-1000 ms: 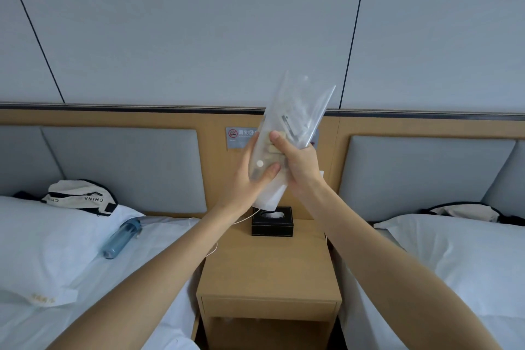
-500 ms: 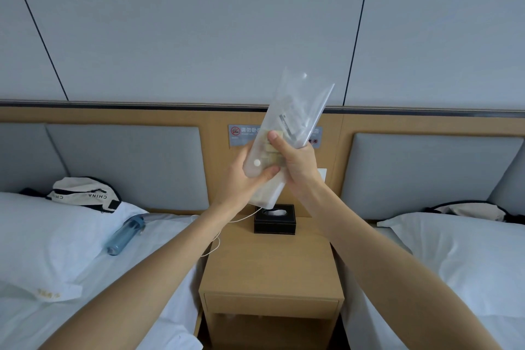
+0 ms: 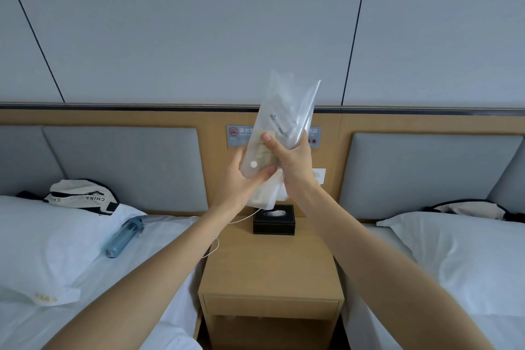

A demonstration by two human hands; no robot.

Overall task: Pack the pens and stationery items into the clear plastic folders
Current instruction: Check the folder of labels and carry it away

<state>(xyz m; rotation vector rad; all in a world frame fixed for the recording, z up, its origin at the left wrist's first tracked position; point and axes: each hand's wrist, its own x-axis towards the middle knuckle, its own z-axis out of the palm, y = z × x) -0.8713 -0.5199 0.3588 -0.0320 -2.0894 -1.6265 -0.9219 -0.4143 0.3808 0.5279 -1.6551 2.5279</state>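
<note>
Folder [image 3: 279,133] holds pens, stationery | left hand [image 3: 241,179] fingers grip it | right hand [image 3: 292,162] fingers grip it

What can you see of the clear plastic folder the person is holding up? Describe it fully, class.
The clear plastic folder looks thin, flexible and see-through, with a white snap button near its lower left edge. It is held upright, tilted right, above the nightstand. Blurred pale items show inside. The left hand and right hand both grip its lower half.

Both arms outstretched; left hand [image 3: 241,176], right hand [image 3: 292,159] curled, gripping.
</note>
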